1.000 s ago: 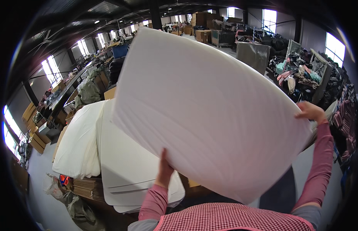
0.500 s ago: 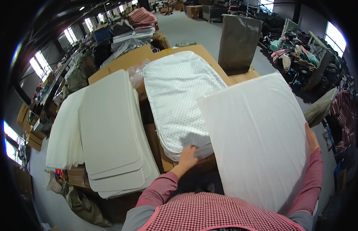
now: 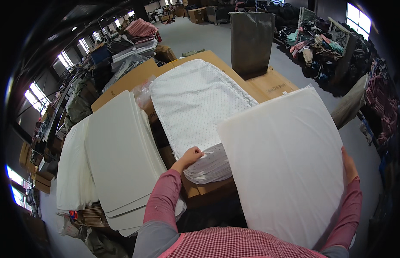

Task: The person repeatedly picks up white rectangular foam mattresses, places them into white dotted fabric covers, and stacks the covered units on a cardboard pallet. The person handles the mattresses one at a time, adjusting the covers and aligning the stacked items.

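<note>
Head view: left fingers (image 3: 196, 152) pinch one dotted cover (image 3: 195, 99); right fingers (image 3: 346, 157), grip unclear, touch one white panel (image 3: 286, 163).

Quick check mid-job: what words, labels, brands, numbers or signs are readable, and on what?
Brown cardboard beyond the white sheet: dark print; I don't copy printed words.
Carton by the left edge of the dotted stack: a few dark letters, partly hidden; likewise not copied.
Far boxes: too small to tell.
White sheet, dotted stack, pale boards: no writing seen.

Fabric stack (image 3: 195, 99) between board stack (image 3: 118, 150) and panel (image 3: 281, 159).
</note>
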